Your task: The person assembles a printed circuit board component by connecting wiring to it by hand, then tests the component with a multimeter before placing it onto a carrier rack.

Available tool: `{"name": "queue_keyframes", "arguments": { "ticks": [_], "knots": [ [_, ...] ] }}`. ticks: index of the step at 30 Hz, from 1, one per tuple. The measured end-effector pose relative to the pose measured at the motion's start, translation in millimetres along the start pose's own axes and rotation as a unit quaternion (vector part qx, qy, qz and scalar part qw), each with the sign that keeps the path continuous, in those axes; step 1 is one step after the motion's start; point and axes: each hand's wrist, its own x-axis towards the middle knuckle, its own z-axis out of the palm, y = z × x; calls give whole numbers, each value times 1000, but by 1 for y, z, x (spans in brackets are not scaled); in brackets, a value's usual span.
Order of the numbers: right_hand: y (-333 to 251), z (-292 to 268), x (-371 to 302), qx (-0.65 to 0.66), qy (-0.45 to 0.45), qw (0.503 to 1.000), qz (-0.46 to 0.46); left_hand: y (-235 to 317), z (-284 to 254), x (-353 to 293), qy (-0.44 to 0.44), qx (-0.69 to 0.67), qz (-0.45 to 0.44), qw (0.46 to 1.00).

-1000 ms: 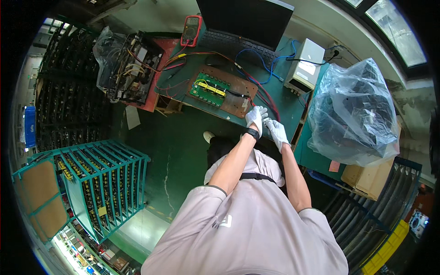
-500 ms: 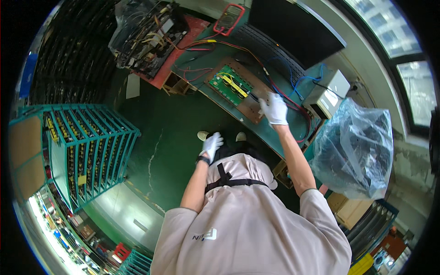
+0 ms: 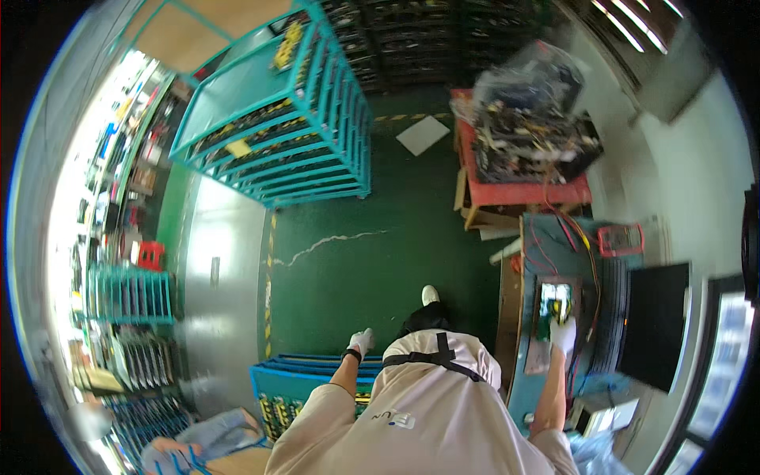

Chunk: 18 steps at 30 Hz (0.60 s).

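Observation:
My right hand (image 3: 564, 333), in a white glove, is at the near end of a green circuit board (image 3: 545, 326) with yellow parts, its fingers closed on the board's edge. A bright glare covers part of the board, and the fingertips are partly hidden. Beneath it lies a brown base plate (image 3: 538, 361) on the green workbench (image 3: 518, 388). My left hand (image 3: 362, 342), also gloved, with a black band at the wrist, hangs over the floor left of my body. Its fingers are loosely curled with nothing visible in them.
Beyond the bench, a red table (image 3: 566, 193) bears an open electronic assembly (image 3: 534, 146). A multimeter (image 3: 621, 240), keyboard (image 3: 611, 317) and monitor (image 3: 655, 326) stand along the wall side. A teal rack (image 3: 324, 127) of boards is ahead left; a blue-framed rack (image 3: 305, 384) is near my left arm.
My body and view have turned left, bringing the racks ahead and the bench to my right. My right hand has moved from beside the board onto it. My left fingers have curled.

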Motion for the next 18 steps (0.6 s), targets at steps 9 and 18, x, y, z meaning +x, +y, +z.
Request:
{"name": "queue_keyframes", "arguments": {
  "ticks": [9,18],
  "knots": [
    [-110,-73,4,-112,40,991,-67,24,-13,6,40,-210,-67,975],
    [-421,-2,-18,-24,-101,908,-406,184,-192,39,74,-686,17,724]
  ]
}}
